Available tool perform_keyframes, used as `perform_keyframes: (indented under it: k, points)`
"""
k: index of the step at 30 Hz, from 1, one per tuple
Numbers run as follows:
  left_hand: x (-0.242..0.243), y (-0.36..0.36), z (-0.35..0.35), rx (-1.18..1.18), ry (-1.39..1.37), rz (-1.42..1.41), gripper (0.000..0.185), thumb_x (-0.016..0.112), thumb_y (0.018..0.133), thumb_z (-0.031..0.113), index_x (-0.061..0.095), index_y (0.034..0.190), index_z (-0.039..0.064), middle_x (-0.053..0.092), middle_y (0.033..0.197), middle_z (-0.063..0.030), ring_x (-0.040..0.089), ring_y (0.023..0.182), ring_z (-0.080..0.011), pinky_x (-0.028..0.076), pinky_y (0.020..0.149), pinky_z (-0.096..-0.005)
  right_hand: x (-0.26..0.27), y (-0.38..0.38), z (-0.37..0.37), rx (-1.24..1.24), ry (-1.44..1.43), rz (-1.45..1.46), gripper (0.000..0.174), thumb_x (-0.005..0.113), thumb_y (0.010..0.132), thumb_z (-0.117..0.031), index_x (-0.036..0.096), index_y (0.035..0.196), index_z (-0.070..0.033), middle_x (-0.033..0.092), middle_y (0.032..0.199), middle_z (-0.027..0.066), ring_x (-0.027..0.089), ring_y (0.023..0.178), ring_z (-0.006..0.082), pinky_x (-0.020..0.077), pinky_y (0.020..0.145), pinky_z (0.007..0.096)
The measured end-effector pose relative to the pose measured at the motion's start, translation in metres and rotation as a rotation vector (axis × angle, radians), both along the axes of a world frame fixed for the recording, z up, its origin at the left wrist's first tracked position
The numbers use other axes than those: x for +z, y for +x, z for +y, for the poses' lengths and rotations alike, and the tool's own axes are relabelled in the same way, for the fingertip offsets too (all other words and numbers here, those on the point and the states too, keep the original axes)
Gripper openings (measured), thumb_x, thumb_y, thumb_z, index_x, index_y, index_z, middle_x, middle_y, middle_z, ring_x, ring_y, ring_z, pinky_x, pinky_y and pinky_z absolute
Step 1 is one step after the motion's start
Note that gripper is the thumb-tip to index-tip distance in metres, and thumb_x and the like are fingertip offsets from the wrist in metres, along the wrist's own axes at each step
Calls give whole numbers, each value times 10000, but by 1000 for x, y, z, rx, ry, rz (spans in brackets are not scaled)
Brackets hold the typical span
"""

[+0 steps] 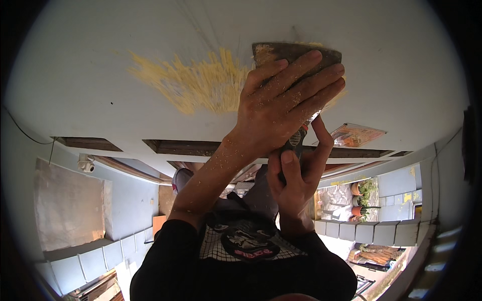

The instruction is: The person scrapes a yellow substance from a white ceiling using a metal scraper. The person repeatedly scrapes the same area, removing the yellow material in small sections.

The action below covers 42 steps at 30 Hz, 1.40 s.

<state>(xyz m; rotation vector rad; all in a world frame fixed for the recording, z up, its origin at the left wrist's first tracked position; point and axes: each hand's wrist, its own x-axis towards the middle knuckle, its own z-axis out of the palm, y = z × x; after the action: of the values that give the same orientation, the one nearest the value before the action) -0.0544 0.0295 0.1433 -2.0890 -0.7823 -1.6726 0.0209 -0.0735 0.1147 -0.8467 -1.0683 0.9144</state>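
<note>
A wide-bladed scraper [303, 52] lies against the pale painted wall [180, 22]. My left hand [278, 98] reaches across it, its spread fingers pressed over the blade and its thumb hidden. Lower down, my right hand [301, 173] is wrapped around the dark handle [295, 142], with one finger extended up along the tool. A patch of streaky yellow material [211, 82] marks the wall left of the blade, and more yellow shows around the blade's edges. Small yellowish flakes cling to my left hand and forearm.
Below the patch runs a row of recessed wall openings [180, 146]. A printed sheet [357, 134] is at the right. A white security camera [86, 164] is mounted at the left, near a hanging cable [30, 136]. Potted plants [359, 199] stand far below.
</note>
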Motion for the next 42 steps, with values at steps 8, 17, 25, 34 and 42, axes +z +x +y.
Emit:
perform_keyframes:
  k: [8,17,25,34,42]
  points:
    - [-29,10,-10,-35,-54,-3,326,571,913,320,674,1223,311,595,1364,155,499,1309,-80,282,1140,-319,-12,8,-13,38,-26,4,624,486,950,-44,158,1479,-87,567,781,77,491,531,58,381,462,180]
    - [-18,7,-10,-58,-53,-35,303,567,921,322,690,1197,306,609,1346,157,508,1298,-69,272,1144,-311,-7,10,-14,62,-51,14,613,509,950,-78,186,1471,-86,566,827,95,478,524,50,373,456,170]
    - [-5,8,5,-14,37,-30,357,587,881,330,673,1227,309,611,1341,152,508,1298,-79,270,1145,-312,2,1,1,16,30,12,582,472,971,-76,178,1473,-54,566,909,128,467,520,50,389,465,179]
    - [-6,7,0,-82,10,-9,318,573,918,316,674,1219,297,590,1367,152,475,1330,-72,252,1161,-321,1,-16,-3,-156,68,13,605,540,927,-124,263,1449,5,532,709,57,429,500,34,293,466,171]
    - [-20,18,-4,-67,27,-41,349,557,901,375,681,1214,280,587,1373,134,474,1332,-81,265,1169,-324,-2,1,-14,-2,29,119,485,509,959,-69,249,1367,-40,543,752,102,423,458,74,308,409,187]
